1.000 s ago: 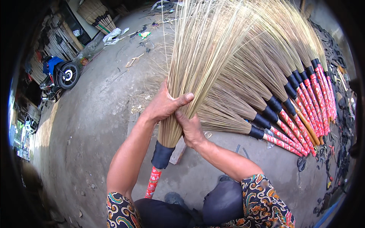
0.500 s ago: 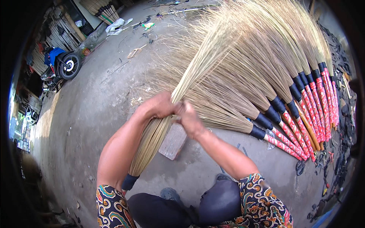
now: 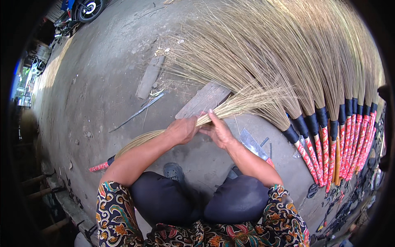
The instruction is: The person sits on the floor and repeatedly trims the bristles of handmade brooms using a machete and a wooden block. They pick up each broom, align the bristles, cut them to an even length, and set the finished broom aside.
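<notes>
A grass broom (image 3: pixel 234 106) lies slantwise across in front of me, its straw tips spread to the right near the row of finished brooms. Its red handle (image 3: pixel 98 166) and black binding show past my left forearm. My left hand (image 3: pixel 184 130) is closed round the straw about midway. Just right of it, my right hand (image 3: pixel 218 131) holds the same straw, thumb on top and the other fingers partly hidden beneath. Beyond both hands, a wooden block (image 3: pixel 205 100) rests on the ground. Beside my right forearm lies a broad metal blade (image 3: pixel 252 144).
Several brooms with red-patterned handles (image 3: pixel 325 152) fan out at the right. A flat plank (image 3: pixel 150 77) and a thin dark strip (image 3: pixel 140 111) lie on the concrete ahead. Dark scraps (image 3: pixel 341 201) litter the lower right. A motorbike (image 3: pixel 88 10) stands at the far left.
The broom has swung down from a steep slant to a flatter one, its tips now further right. Both hands have moved nearer to me. The blade has come into view as the camera tilted down.
</notes>
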`<state>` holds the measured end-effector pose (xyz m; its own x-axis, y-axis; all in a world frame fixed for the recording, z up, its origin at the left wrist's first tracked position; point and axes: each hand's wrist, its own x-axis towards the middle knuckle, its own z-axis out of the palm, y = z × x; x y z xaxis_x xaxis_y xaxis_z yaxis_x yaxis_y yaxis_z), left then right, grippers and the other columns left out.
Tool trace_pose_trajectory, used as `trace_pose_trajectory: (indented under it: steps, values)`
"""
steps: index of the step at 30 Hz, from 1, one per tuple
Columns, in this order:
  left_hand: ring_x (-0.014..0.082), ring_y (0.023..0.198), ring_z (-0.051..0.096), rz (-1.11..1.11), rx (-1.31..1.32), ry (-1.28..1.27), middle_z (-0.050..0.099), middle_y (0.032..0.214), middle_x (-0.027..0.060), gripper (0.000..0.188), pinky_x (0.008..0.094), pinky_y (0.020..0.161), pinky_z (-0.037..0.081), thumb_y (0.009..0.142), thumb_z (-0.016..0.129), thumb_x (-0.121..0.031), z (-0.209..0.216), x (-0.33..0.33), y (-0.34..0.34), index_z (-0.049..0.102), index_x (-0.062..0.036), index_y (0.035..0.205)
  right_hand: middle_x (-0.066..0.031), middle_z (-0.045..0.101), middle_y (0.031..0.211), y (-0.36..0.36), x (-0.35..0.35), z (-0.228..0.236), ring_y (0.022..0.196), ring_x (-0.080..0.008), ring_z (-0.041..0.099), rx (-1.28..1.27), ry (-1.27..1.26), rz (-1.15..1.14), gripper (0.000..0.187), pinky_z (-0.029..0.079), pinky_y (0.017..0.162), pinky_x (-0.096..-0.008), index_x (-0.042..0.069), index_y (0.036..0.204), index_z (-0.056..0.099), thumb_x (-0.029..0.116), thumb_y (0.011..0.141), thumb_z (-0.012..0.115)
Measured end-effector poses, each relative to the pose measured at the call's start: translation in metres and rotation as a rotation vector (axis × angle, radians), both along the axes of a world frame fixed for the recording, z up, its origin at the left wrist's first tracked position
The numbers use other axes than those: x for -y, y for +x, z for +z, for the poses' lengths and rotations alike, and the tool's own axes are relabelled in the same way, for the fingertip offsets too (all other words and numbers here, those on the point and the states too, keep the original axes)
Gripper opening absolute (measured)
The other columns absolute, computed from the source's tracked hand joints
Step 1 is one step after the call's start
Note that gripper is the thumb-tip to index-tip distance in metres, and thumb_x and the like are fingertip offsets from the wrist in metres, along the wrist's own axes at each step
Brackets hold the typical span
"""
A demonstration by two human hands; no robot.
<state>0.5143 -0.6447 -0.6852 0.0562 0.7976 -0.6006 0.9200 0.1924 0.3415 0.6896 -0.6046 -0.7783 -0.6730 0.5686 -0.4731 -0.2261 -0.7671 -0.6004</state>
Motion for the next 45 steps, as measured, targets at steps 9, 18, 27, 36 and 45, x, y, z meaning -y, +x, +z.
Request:
trace_pose_trajectory:
  steps: [9,18,27,36,45]
  values:
    - [0.0475,0.110,0.069,0.083,-0.099,-0.070,0.072,0.113,0.0305,0.066,0.0551,0.094,0.054,0.108,0.045,-0.057,-0.082,-0.044,-0.042,0.064,0.0049,0.122,-0.0240,0.050,0.149,0.242,0.069,-0.061,0.136,-0.0442,0.049,1.644,1.025,0.487,0.077,0.046,0.110,-0.0482,0.003,0.153,0.047,0.028,0.088,0.080]
    - [0.0414,0.117,0.069,0.157,-0.220,-0.145,0.073,0.120,0.0256,0.085,0.0512,0.100,0.054,0.102,0.041,-0.074,-0.142,-0.023,-0.098,0.071,0.0026,0.122,-0.0236,0.060,0.109,0.277,0.066,-0.088,0.104,-0.0436,0.060,1.338,0.985,0.546,0.043,0.050,0.093,-0.0514,-0.001,0.128,0.059,0.011,0.090,0.075]
    - [0.0450,0.119,0.067,0.271,-0.097,-0.176,0.072,0.119,0.0278,0.090,0.0512,0.103,0.052,0.100,0.040,-0.077,-0.125,0.000,-0.114,0.073,0.0040,0.120,-0.0073,0.064,0.070,0.171,0.056,-0.023,0.053,-0.0148,0.063,0.727,0.386,0.213,0.023,0.052,0.049,-0.0308,0.005,0.122,0.052,0.025,0.112,0.049]
    - [0.0438,0.114,0.068,0.244,-0.061,-0.214,0.072,0.116,0.0278,0.090,0.0506,0.101,0.051,0.102,0.038,-0.075,-0.139,0.000,-0.109,0.074,0.0057,0.113,-0.0244,0.066,0.075,0.060,0.033,0.008,0.067,-0.0440,0.068,0.936,0.954,0.245,0.022,0.052,0.061,-0.0512,0.003,0.121,0.055,0.021,0.109,0.050]
    - [0.0416,0.118,0.068,0.258,-0.089,-0.279,0.072,0.121,0.0261,0.086,0.0504,0.102,0.051,0.104,0.038,-0.072,-0.123,0.000,-0.106,0.071,0.0042,0.124,-0.0318,0.067,0.085,0.019,0.050,-0.014,0.080,-0.0544,0.066,0.980,1.167,0.191,0.021,0.051,0.069,-0.0605,0.001,0.119,0.053,0.019,0.108,0.051]
